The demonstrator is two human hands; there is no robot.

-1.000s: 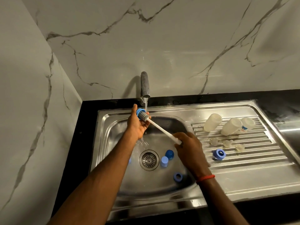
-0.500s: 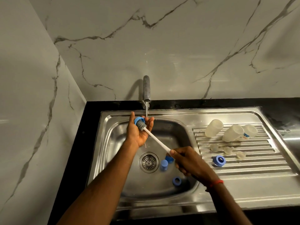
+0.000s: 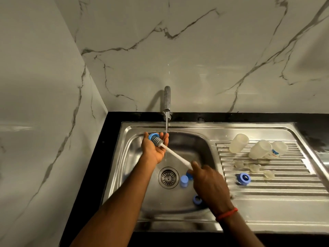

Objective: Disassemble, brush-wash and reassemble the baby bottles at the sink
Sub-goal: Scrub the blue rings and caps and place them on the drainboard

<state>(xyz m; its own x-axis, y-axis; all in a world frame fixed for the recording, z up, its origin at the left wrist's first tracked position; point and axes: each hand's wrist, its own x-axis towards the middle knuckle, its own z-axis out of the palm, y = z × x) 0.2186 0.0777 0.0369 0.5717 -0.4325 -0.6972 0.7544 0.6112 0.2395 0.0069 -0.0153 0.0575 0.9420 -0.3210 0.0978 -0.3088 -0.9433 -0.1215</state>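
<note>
My left hand holds a blue bottle ring up over the basin, beside the stream running from the tap. My right hand grips the white handle of the bottle brush, whose grey head sits inside the ring. On the draining board lie three clear bottles, three clear teats and another blue ring. In the basin lie a light blue cap, a second blue cap partly hidden by my right hand, and a blue ring.
The steel sink has a drain strainer at the middle of its basin. A black counter frames it, with marble walls close at the left and behind.
The view has tilted so the sink sits lower in frame. The brush stays in the ring, and my right hand has drawn back a little along the handle line.
</note>
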